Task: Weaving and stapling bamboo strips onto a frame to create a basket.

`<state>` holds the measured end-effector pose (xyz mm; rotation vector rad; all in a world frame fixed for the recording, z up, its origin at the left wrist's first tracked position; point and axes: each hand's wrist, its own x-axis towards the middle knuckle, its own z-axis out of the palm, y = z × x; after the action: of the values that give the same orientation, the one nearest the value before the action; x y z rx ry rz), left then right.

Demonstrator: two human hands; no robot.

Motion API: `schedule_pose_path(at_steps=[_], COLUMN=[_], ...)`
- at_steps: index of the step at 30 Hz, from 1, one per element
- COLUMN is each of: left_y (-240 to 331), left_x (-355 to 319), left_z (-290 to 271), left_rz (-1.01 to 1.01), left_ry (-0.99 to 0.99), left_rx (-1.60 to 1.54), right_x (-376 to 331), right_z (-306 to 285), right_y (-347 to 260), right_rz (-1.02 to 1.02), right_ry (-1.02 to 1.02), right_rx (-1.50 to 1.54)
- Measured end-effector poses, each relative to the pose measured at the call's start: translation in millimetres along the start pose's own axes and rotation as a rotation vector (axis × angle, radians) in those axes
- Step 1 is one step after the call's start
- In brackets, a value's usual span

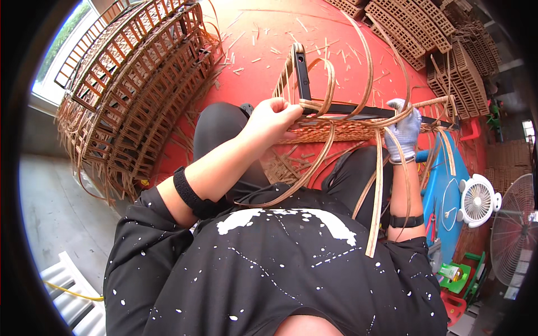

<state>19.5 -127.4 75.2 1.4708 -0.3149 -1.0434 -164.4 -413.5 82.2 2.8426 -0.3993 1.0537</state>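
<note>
Across my knees lies a partly woven rattan-like panel point(325, 133) on a black metal frame point(302, 75), with long brown strips looping up and hanging from its edge. My bare left hand point(274, 119) is closed in a pinch at the frame's corner, on the end of a brown strip point(326, 106) wound there. My right hand point(404, 129), in a pale grey-blue glove, is closed around a bundle of strips along the panel's edge farther right. A loose strip point(376, 196) hangs from the edge toward my lap.
Tall stacks of woven frames point(134, 84) stand at the left. More woven pieces point(412, 28) are piled at the far right. Strip scraps point(241, 42) litter the red floor. At the right are a blue board point(443, 185), a small white fan point(477, 200) and a larger fan point(513, 229).
</note>
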Motion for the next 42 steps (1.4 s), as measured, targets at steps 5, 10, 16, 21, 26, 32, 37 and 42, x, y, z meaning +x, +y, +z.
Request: schedule_pose_path(at_steps=[5,10,16,21,26,32,37,42], left_y=[-21,-31,-48,-45,-35,-3,7,8], left_x=[-9,-17,-12,-27,-45,-53,-65,-58], left_z=[0,-13,-15,-18,-16,-2,21,35], left_rz=[0.14,0.349,0.728,0.727,0.752,1.085,1.135,1.114], left_ry=[0.001,0.027,0.032,0.004,0.098,0.108,0.157,-0.005], left_rx=[-0.143,0.022,0.442,0.445,0.519,0.796,1.039,1.083], right_x=[3,11,-8,-10,-28,-53,-56,-58], right_z=[0,-3,-3,-21,-61,-73,-64,-58], right_y=[6,22,50,37,21,13,14,16], right_rz=[-0.004,-0.135,-0.089,-0.016,0.05,0.026,0.064,0.014], right_ry=[-0.004,-0.023,-0.025,-0.145,-0.245,-0.309,-0.187,-0.082], right_rx=[0.001,0.033,-0.161,-0.042,0.004,0.024,0.1,0.093])
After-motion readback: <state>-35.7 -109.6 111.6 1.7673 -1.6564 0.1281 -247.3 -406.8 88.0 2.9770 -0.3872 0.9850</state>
